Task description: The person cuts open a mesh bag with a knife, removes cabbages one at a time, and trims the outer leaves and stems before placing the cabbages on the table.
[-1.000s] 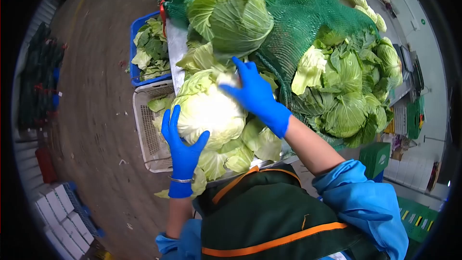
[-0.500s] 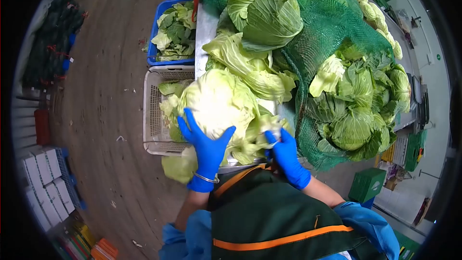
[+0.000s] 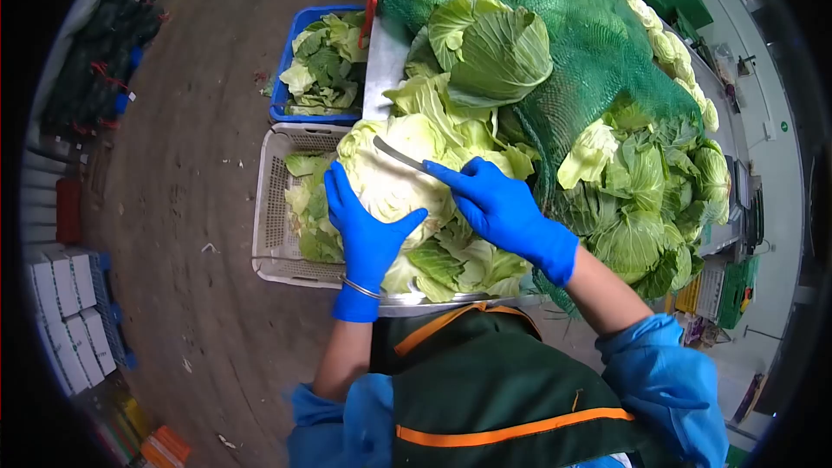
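A pale, peeled cabbage (image 3: 395, 188) rests on the metal table (image 3: 386, 75) in front of me. My left hand (image 3: 364, 227), in a blue glove, holds its near left side with thumb and fingers spread around it. My right hand (image 3: 498, 208), also gloved, is closed around a knife (image 3: 400, 155). The knife's curved blade lies over the top of the cabbage, its tip toward the upper left; its handle is hidden in my fist. Loose outer leaves (image 3: 442, 264) lie under and beside the cabbage. Behind it sits a whole green cabbage (image 3: 503, 56).
A white crate (image 3: 267, 199) with leaves stands left of the table, a blue crate (image 3: 283, 91) of leaves beyond it. A green mesh sack (image 3: 576, 61) and piled cabbages (image 3: 637, 225) fill the right side. Stacked white boxes (image 3: 74, 312) stand far left.
My right hand has moved from beside the loose leaves, up and over the cabbage, and the knife blade now shows. My left hand stays on the cabbage.
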The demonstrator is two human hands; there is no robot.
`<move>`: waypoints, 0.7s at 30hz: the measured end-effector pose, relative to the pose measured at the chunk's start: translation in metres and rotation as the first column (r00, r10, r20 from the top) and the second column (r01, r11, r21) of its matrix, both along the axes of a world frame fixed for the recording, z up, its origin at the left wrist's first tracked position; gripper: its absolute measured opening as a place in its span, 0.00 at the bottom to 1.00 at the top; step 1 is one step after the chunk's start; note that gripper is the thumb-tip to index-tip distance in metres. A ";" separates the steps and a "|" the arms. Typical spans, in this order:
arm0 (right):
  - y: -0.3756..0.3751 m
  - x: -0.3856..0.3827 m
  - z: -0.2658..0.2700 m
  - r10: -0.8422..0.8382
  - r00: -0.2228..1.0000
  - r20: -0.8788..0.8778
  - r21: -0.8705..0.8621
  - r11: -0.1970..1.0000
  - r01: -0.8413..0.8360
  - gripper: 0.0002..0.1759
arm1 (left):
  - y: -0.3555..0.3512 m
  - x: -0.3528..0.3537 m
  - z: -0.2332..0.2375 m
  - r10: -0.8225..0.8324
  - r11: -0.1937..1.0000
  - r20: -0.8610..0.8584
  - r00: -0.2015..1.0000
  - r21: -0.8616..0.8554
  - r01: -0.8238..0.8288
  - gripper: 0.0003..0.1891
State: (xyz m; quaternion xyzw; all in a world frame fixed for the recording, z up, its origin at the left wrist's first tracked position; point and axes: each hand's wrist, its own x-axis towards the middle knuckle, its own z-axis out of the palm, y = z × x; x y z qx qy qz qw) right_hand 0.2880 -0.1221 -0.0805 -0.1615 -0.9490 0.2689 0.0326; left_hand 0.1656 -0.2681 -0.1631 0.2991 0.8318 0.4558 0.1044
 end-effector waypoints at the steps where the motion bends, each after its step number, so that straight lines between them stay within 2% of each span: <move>1: 0.003 -0.005 -0.008 0.001 1.000 -0.003 0.005 1.000 -0.001 0.30 | 0.000 0.001 -0.001 0.028 1.000 0.002 1.000 -0.014 -0.028 0.64; 3: 0.009 -0.014 -0.016 0.121 0.988 0.096 0.134 0.982 -0.133 0.30 | 0.003 -0.001 0.001 0.044 0.999 0.022 0.999 -0.008 -0.043 0.63; 7: 0.015 -0.026 -0.026 0.099 0.990 0.103 0.197 0.973 -0.118 0.31 | 0.007 -0.001 0.003 0.039 0.999 0.049 0.998 -0.002 -0.039 0.63; 9: 0.017 -0.038 -0.023 0.076 0.990 0.121 0.159 0.983 -0.095 0.29 | 0.009 0.004 0.007 0.069 0.995 0.006 0.998 -0.075 -0.068 0.63; 11: 0.030 -0.054 -0.026 -0.176 0.967 0.182 0.380 0.920 0.096 0.26 | 0.007 0.008 0.004 0.070 0.996 0.084 0.994 -0.053 -0.066 0.63; 13: 0.066 -0.070 -0.009 -0.236 0.968 0.083 0.303 0.932 0.201 0.29 | -0.002 0.019 0.001 0.036 0.999 -0.014 0.999 -0.023 -0.036 0.63; 14: 0.069 -0.073 -0.004 -0.150 0.971 0.186 0.240 0.965 0.103 0.29 | -0.002 0.023 0.001 0.042 0.999 0.000 0.999 -0.006 -0.042 0.63; 15: 0.059 -0.071 -0.011 -0.161 0.969 0.185 0.237 0.965 0.115 0.29 | -0.003 0.019 0.002 0.030 1.000 -0.002 1.000 -0.008 -0.030 0.63; 17: 0.030 -0.076 -0.029 -0.191 0.982 0.018 0.108 0.976 0.188 0.31 | -0.001 0.014 0.004 0.000 0.999 0.052 0.999 -0.033 0.001 0.63; 18: 0.028 -0.083 -0.028 -0.193 0.977 0.091 0.082 0.979 0.185 0.31 | -0.004 0.011 0.001 -0.018 0.999 0.046 0.999 -0.031 0.019 0.63; 21: 0.040 -0.109 -0.048 -0.122 0.981 0.150 0.087 0.990 0.110 0.29 | -0.006 0.002 -0.002 -0.027 0.999 0.111 0.993 0.032 0.024 0.62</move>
